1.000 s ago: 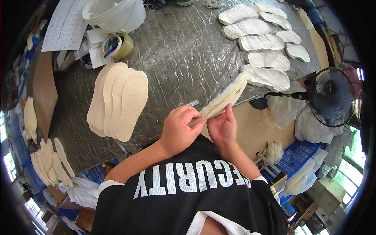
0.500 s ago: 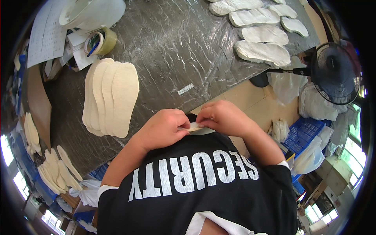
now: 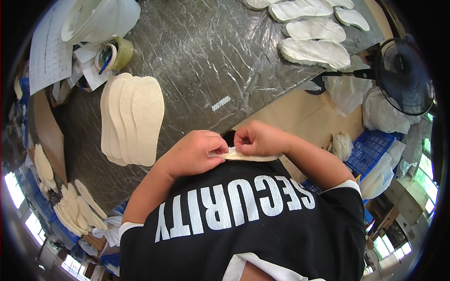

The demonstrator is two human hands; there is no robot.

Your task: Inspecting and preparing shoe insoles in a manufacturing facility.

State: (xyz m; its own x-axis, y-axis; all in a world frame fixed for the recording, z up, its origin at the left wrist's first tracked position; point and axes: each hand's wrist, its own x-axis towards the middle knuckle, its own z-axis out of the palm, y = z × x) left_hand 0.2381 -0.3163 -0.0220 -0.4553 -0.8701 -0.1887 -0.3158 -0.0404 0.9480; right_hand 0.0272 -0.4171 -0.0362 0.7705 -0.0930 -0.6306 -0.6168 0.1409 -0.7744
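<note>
While it lies crosswise in front of my black shirt [image 3: 300, 239], the pale insole [image 3: 257, 158] shows white fluff along its upper side. My left hand [image 3: 193, 151] pinches its left end between thumb and fingers. My right hand [image 3: 266, 139] is curled, its fingertips at the fluff; I cannot tell whether they grip it. Beyond, on the dark, plastic-covered table [image 3: 197, 65], lies a small patterned strip [image 3: 221, 103], and to its left a fanned stack of beige insoles [image 3: 147, 122]. Farther off on the left, a roll of tape [image 3: 124, 54] is just beside a white bucket [image 3: 105, 21]; on the far right lie fluffy white insoles [image 3: 316, 54]. Past the table's right edge is a black fan [image 3: 398, 65], with a blue crate [image 3: 365, 153] lower down.
</note>
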